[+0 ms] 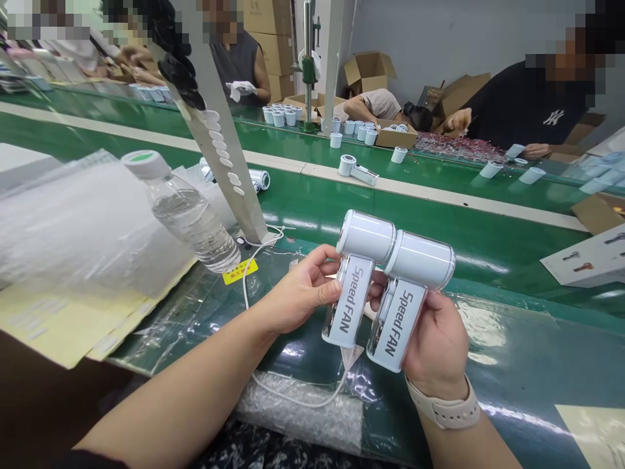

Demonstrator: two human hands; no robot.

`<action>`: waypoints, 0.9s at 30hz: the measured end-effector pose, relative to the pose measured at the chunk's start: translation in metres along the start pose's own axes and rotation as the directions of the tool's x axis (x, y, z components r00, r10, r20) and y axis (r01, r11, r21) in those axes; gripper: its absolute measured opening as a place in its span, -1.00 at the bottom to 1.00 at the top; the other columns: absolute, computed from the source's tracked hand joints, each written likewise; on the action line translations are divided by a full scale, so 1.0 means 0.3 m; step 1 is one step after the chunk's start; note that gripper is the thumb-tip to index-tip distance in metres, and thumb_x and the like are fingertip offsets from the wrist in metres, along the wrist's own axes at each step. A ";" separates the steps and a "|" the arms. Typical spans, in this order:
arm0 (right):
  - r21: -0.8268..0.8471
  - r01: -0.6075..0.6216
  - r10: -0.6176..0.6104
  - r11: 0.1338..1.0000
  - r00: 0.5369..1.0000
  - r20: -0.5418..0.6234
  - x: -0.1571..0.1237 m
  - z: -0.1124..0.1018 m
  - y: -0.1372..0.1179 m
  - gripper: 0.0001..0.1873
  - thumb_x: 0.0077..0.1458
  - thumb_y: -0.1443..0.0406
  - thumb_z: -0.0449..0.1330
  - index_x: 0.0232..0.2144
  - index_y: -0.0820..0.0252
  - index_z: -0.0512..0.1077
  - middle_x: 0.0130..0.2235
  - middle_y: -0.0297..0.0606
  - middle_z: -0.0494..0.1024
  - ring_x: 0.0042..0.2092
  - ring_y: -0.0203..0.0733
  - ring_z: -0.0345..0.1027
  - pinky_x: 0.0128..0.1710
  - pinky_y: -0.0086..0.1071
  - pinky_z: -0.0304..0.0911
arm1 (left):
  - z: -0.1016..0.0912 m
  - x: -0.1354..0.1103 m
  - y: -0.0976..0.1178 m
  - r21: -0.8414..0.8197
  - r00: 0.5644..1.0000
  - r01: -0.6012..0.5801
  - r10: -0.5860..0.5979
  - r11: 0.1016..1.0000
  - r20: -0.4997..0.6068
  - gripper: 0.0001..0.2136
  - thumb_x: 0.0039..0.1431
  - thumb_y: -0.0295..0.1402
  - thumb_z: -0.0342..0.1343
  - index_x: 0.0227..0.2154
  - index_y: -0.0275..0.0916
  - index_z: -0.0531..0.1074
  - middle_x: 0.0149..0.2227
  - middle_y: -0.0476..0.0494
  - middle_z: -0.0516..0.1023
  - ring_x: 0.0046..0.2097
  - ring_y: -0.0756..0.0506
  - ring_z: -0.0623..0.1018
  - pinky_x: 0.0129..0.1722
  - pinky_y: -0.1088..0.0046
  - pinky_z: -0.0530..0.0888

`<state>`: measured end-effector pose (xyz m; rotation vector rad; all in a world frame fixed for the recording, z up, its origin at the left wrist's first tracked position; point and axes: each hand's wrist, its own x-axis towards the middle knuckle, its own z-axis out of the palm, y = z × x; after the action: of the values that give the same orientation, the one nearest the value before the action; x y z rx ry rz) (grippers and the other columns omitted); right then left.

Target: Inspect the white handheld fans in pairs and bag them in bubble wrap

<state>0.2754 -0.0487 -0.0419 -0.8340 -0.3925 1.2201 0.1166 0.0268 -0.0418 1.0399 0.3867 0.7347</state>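
Two light-blue handheld fans lettered "Speed FAN" are held side by side above the bench. My left hand [312, 286] grips the left handheld fan [352, 299] by its handle, thumb on the near side. Around the handle of the right handheld fan [400, 319] my right hand [437, 342] is closed, its fingertips showing between the two fans. Both fans tilt slightly, heads up, and their heads touch or nearly touch. A white cable [312, 405] loops on the bench below them; whether it joins a fan I cannot tell.
A water bottle [188, 215] stands left, beside plastic-covered sheets [88, 247]. A metal post [229, 156] rises behind it. Another fan [359, 170] lies on the green conveyor [303, 195]. Across it, co-workers handle parts near white-blue cups [278, 118]. A printed box [586, 257] sits right.
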 end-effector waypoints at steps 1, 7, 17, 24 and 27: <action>0.008 -0.012 0.012 1.000 1.000 -0.008 -0.002 -0.002 0.001 -0.61 0.09 0.22 0.02 -0.08 0.14 0.47 -0.32 -0.16 0.65 -0.31 0.02 0.54 -0.24 0.02 0.45 | -0.001 0.000 -0.001 0.011 1.000 0.009 -0.009 1.000 -0.007 -0.42 -0.08 -0.07 0.39 -0.07 -0.22 0.31 -0.14 -0.25 0.57 -0.16 -0.18 0.61 -0.19 0.28 0.55; 0.009 0.002 -0.003 1.000 1.000 0.025 0.007 -0.004 0.002 -0.54 0.07 0.22 0.05 0.05 0.10 0.39 -0.29 -0.11 0.65 -0.36 -0.01 0.50 -0.39 -0.14 0.37 | -0.002 0.003 -0.003 0.074 0.989 0.087 -0.077 0.993 -0.123 -0.51 0.00 -0.06 0.33 -0.12 -0.24 0.33 -0.15 -0.22 0.56 -0.19 -0.15 0.60 -0.27 0.37 0.50; -0.082 0.008 -0.005 0.997 0.999 0.035 0.023 -0.021 0.011 -0.56 0.07 0.22 0.17 0.04 0.06 0.35 -0.26 -0.19 0.62 -0.30 -0.05 0.50 -0.39 -0.22 0.40 | -0.012 0.006 -0.001 0.099 0.988 0.110 -0.098 0.989 -0.119 -0.58 0.06 -0.15 0.32 -0.13 -0.23 0.33 -0.19 -0.17 0.55 -0.26 -0.08 0.56 -0.37 0.47 0.44; -0.149 0.120 -0.114 0.982 0.992 0.046 0.015 -0.018 0.001 -0.63 -0.04 0.25 0.31 -0.11 0.03 0.44 -0.28 -0.27 0.62 -0.32 -0.06 0.52 -0.33 -0.11 0.50 | -0.016 0.002 -0.003 0.057 0.998 0.056 -0.054 0.997 -0.028 -0.49 0.00 -0.14 0.36 -0.02 -0.21 0.39 -0.18 -0.19 0.55 -0.22 -0.12 0.58 -0.31 0.43 0.47; -0.179 0.154 -0.138 0.972 0.986 0.095 0.012 -0.021 0.001 -0.69 -0.06 0.26 0.35 -0.19 0.04 0.48 -0.29 -0.25 0.63 -0.30 -0.06 0.52 -0.30 -0.11 0.52 | -0.016 0.001 -0.001 0.049 0.997 0.059 -0.056 0.997 -0.050 -0.45 -0.01 -0.14 0.36 0.02 -0.20 0.39 -0.11 -0.23 0.56 -0.17 -0.15 0.58 -0.27 0.40 0.47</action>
<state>0.2807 -0.0477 -0.0469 -0.9001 -0.6320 1.0938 0.1139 0.0298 -0.0442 1.0553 0.4777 0.7028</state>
